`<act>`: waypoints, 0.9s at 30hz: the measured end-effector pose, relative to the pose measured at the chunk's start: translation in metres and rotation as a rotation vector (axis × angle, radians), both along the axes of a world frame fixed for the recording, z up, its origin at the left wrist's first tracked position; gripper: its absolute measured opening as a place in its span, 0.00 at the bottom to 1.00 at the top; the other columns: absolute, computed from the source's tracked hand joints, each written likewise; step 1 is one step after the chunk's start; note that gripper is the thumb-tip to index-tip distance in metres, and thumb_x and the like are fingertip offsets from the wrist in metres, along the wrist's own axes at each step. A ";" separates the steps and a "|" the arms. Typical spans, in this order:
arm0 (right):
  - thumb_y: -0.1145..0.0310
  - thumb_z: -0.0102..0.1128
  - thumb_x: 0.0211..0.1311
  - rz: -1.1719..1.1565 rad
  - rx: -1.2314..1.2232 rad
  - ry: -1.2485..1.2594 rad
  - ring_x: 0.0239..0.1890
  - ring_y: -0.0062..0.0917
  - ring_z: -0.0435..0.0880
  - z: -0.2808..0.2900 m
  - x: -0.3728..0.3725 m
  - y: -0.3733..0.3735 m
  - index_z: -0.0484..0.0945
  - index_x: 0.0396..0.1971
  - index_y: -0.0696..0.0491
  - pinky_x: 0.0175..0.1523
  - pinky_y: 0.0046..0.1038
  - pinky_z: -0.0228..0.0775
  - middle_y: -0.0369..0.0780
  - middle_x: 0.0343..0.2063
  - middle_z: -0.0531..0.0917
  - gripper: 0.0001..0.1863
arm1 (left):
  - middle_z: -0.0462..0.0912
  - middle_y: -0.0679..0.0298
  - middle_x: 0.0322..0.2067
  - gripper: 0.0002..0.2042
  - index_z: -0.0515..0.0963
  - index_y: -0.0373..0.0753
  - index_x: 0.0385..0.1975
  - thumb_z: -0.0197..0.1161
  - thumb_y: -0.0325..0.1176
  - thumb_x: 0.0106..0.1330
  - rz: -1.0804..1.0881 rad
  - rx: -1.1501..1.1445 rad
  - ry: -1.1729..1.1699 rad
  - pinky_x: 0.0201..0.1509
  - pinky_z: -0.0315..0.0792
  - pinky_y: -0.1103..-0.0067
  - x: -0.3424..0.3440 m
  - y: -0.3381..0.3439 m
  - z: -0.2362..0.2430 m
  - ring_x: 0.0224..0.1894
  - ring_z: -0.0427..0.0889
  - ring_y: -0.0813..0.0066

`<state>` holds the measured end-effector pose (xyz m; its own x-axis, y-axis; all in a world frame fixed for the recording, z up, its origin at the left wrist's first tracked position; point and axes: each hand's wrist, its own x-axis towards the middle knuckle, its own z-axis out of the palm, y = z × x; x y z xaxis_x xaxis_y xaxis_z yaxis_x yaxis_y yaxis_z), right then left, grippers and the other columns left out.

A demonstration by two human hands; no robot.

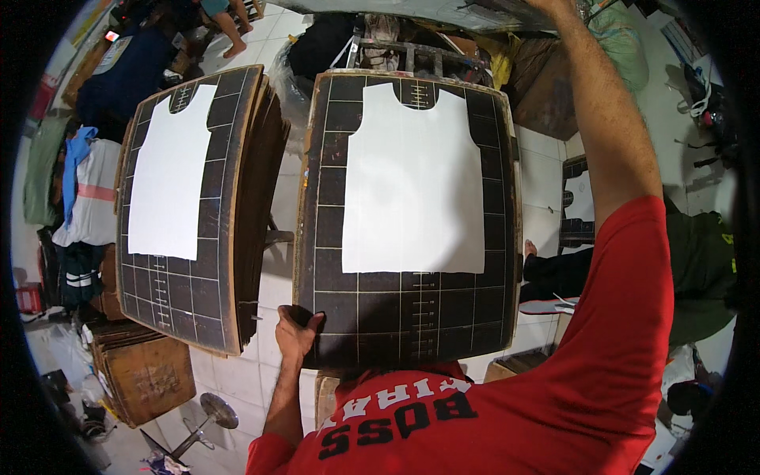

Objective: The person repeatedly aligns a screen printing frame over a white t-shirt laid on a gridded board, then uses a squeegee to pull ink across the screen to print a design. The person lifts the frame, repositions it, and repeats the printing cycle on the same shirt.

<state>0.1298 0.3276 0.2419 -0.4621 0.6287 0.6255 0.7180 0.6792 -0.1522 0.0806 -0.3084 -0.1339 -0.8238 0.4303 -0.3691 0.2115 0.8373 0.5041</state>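
My left hand [299, 331] grips the left edge of a black gridded board [336, 309], low down, with the thumb on top. A white cut piece of a shirt shape, with a scooped neck [412, 190], lies flat on that board. My right arm reaches up to the top edge of the view, where my right hand [546, 6] is at a grey frame or panel [467, 14], its fingers mostly out of view. To the left, a stack of similar boards [253, 214] bears a second white piece [166, 182] on top.
Another person's bare legs [229, 36] are at the top left; a bare foot [529, 252] and dark trousers are at the right. Bundles [95, 190], stacked brown boards [150, 380], a round-based metal stand [218, 410] and a green sack [625, 55] surround the boards on the tiled floor.
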 end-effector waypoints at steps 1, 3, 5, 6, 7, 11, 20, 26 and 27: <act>0.30 0.60 0.58 -0.008 -0.014 -0.012 0.40 0.51 0.88 0.001 0.000 0.000 0.88 0.32 0.59 0.47 0.45 0.79 0.57 0.33 0.87 0.39 | 0.87 0.48 0.35 0.34 0.76 0.32 0.44 0.81 0.55 0.50 0.023 -0.007 -0.004 0.46 0.81 0.60 -0.001 -0.001 -0.004 0.39 0.88 0.45; 0.30 0.59 0.58 -0.011 -0.026 -0.023 0.40 0.51 0.88 0.003 -0.002 -0.001 0.88 0.32 0.59 0.47 0.45 0.79 0.57 0.33 0.87 0.39 | 0.86 0.46 0.40 0.35 0.75 0.31 0.46 0.82 0.54 0.49 0.019 -0.047 -0.048 0.50 0.79 0.60 -0.002 -0.005 -0.018 0.44 0.87 0.46; 0.31 0.59 0.58 -0.036 -0.039 -0.033 0.39 0.47 0.89 0.003 -0.001 -0.003 0.90 0.35 0.56 0.47 0.44 0.79 0.54 0.33 0.88 0.37 | 0.83 0.41 0.49 0.36 0.75 0.30 0.44 0.82 0.56 0.49 -0.029 -0.026 0.032 0.53 0.78 0.60 -0.004 -0.007 -0.033 0.51 0.85 0.48; 0.32 0.60 0.58 -0.060 -0.059 -0.040 0.40 0.46 0.89 0.001 -0.001 -0.004 0.90 0.36 0.56 0.48 0.44 0.79 0.53 0.33 0.89 0.36 | 0.82 0.40 0.51 0.38 0.75 0.29 0.46 0.82 0.56 0.49 -0.111 -0.122 0.013 0.54 0.77 0.59 -0.007 -0.007 -0.039 0.54 0.83 0.47; 0.33 0.60 0.59 -0.087 -0.081 -0.051 0.41 0.45 0.90 -0.003 0.001 -0.005 0.90 0.38 0.55 0.49 0.43 0.79 0.52 0.34 0.89 0.35 | 0.81 0.39 0.53 0.40 0.75 0.28 0.49 0.82 0.57 0.48 -0.209 -0.136 0.068 0.56 0.77 0.59 -0.014 -0.001 -0.042 0.56 0.82 0.46; 0.21 0.52 0.57 -0.066 -0.063 -0.172 0.52 0.43 0.88 -0.047 0.018 -0.010 0.85 0.57 0.47 0.56 0.45 0.79 0.48 0.51 0.88 0.46 | 0.79 0.41 0.55 0.49 0.70 0.24 0.63 0.82 0.57 0.50 -0.219 -0.067 0.173 0.62 0.75 0.64 -0.067 0.059 -0.008 0.58 0.80 0.46; 0.41 0.78 0.48 0.142 0.138 0.001 0.35 0.34 0.78 -0.250 0.079 -0.119 0.79 0.29 0.48 0.39 0.40 0.70 0.38 0.28 0.77 0.27 | 0.83 0.59 0.49 0.23 0.78 0.41 0.56 0.63 0.54 0.73 0.518 1.381 -0.827 0.62 0.76 0.63 -0.240 0.297 0.087 0.55 0.80 0.60; 0.50 0.73 0.58 0.226 -0.100 -0.194 0.44 0.34 0.77 -0.342 0.091 -0.133 0.80 0.40 0.52 0.53 0.39 0.66 0.38 0.36 0.80 0.22 | 0.75 0.62 0.66 0.28 0.77 0.43 0.63 0.68 0.53 0.70 0.836 0.706 -0.747 0.68 0.62 0.58 -0.237 0.266 -0.040 0.66 0.71 0.57; 0.52 0.73 0.59 0.216 -0.156 -0.252 0.44 0.34 0.77 -0.348 0.089 -0.126 0.80 0.40 0.52 0.53 0.39 0.66 0.38 0.36 0.80 0.20 | 0.75 0.62 0.66 0.29 0.76 0.43 0.64 0.69 0.53 0.69 0.822 0.657 -0.728 0.68 0.61 0.58 -0.236 0.263 -0.055 0.66 0.71 0.57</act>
<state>0.2185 0.2018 -0.1063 -0.7223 0.5782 0.3794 0.5885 0.8021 -0.1019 -0.1557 -0.0455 -0.1884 -0.6313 0.1652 -0.7577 -0.7455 0.1398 0.6516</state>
